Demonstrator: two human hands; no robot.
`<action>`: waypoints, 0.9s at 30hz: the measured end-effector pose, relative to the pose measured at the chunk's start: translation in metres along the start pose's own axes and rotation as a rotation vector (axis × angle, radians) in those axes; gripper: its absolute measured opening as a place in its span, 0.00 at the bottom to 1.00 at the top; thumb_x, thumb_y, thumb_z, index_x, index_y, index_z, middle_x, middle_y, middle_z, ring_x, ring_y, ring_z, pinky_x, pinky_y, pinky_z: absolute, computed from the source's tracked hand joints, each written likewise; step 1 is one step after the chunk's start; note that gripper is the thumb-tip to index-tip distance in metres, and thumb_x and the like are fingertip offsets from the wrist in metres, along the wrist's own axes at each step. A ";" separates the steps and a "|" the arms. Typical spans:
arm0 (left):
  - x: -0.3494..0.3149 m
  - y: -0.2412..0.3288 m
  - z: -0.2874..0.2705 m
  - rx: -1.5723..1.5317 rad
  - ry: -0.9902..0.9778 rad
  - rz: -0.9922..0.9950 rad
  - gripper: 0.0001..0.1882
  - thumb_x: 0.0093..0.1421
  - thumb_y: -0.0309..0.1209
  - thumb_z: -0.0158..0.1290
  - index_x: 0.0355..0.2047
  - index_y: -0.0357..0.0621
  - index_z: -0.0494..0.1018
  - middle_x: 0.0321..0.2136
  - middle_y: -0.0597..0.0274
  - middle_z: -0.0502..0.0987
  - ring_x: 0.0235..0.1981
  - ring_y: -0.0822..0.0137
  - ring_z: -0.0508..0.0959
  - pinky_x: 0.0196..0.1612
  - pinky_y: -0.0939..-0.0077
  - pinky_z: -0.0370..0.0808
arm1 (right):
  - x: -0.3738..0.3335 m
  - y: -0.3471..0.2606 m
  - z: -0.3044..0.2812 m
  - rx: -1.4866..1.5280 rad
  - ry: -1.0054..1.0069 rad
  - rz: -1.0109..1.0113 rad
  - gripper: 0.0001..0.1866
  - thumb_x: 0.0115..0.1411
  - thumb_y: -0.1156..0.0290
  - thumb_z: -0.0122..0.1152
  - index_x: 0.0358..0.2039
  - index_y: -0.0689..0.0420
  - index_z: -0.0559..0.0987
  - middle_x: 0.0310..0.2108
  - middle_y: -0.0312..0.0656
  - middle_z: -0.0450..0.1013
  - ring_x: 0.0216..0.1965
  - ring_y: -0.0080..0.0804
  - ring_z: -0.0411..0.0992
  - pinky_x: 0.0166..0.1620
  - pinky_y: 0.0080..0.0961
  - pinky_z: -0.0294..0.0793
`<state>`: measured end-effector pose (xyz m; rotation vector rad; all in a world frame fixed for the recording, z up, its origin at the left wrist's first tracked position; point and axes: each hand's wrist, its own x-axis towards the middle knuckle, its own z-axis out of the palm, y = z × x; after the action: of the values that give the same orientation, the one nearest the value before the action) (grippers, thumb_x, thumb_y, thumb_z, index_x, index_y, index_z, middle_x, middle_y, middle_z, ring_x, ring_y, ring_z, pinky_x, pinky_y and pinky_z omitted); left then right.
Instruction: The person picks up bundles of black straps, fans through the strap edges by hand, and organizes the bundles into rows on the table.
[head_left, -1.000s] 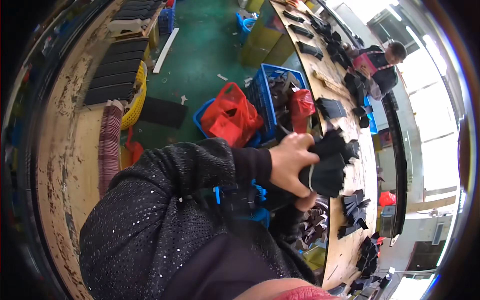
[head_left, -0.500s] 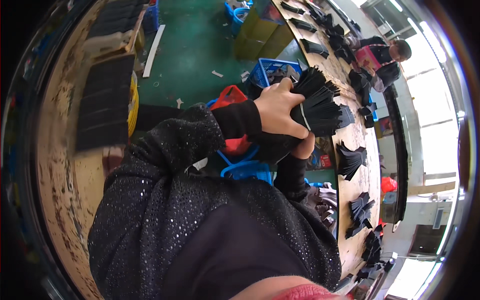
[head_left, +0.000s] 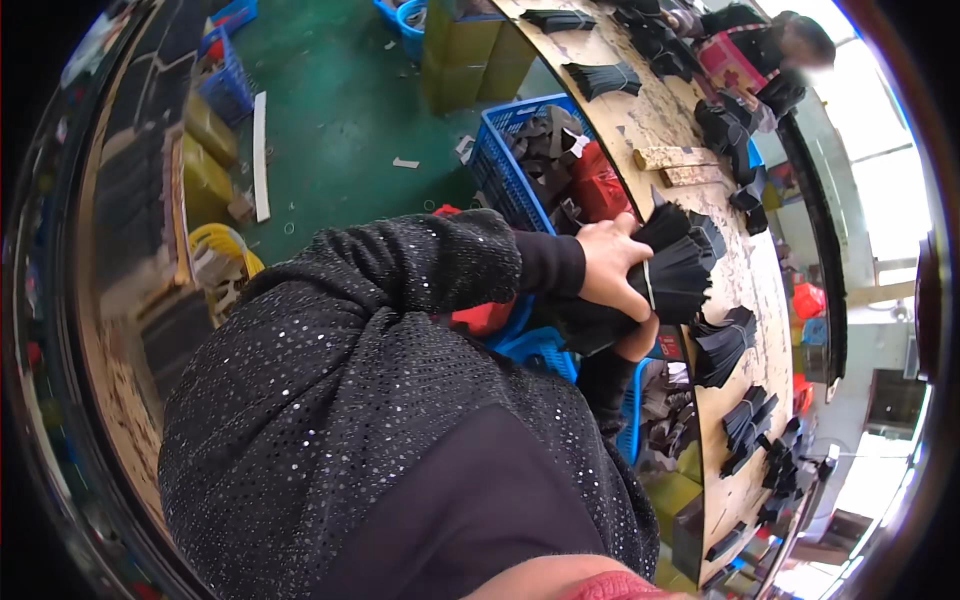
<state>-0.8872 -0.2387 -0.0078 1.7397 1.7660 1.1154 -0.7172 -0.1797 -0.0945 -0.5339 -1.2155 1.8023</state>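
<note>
Green workshop floor [head_left: 340, 110] fills the upper left, and a long wooden workbench [head_left: 745, 270] curves down the right side, dotted with tied bundles of black strips. At the near edge of that bench the person's left hand [head_left: 612, 262] comes in on a dark sparkly sleeve [head_left: 420, 265], its fingers curled tight over a fanned bundle of black strips [head_left: 680, 275] bound with a thin light band. The bundle's splayed ends spread up and to the right of those fingers, over the bench top. Directly beneath the left fingers, the right hand [head_left: 640, 340] cups the bundle's lower end from below; only a knuckle and part of the wrist show, so how its fingers sit cannot be told beyond that they press against the bundle. Just right of both hands lies another fanned black bundle [head_left: 722, 345]. Above and left of the fingers stands a blue plastic crate [head_left: 505, 170] holding black pieces and a red bag [head_left: 600, 185]. Another person [head_left: 760, 55] works at the far end.
</note>
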 end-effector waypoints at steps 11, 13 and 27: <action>0.079 -0.147 -0.101 -0.282 -0.363 0.252 0.34 0.35 0.53 0.59 0.37 0.38 0.72 0.39 0.38 0.62 0.43 0.42 0.66 0.47 0.57 0.65 | 0.062 0.084 0.125 -0.121 0.445 -0.137 0.22 0.62 0.63 0.43 0.51 0.64 0.68 0.48 0.46 0.68 0.48 0.37 0.68 0.52 0.32 0.66; 0.095 -0.185 -0.134 -0.320 -0.425 0.218 0.35 0.35 0.53 0.60 0.37 0.37 0.71 0.40 0.40 0.62 0.43 0.44 0.66 0.48 0.60 0.65 | 0.090 0.115 0.133 -1.029 0.600 -0.230 0.17 0.60 0.69 0.46 0.47 0.64 0.70 0.45 0.46 0.70 0.46 0.35 0.69 0.49 0.30 0.68; 0.219 -0.246 -0.201 -0.584 -0.889 0.178 0.43 0.37 0.57 0.57 0.50 0.43 0.68 0.49 0.33 0.58 0.54 0.46 0.56 0.58 0.68 0.54 | 0.224 0.096 0.272 -0.647 0.724 -0.223 0.15 0.51 0.82 0.54 0.42 0.61 0.71 0.43 0.44 0.69 0.44 0.30 0.69 0.47 0.23 0.68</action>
<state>-1.2243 -0.0515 -0.0275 1.6346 0.6787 0.6378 -1.0759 -0.1466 -0.0377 -1.2313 -1.2363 0.8556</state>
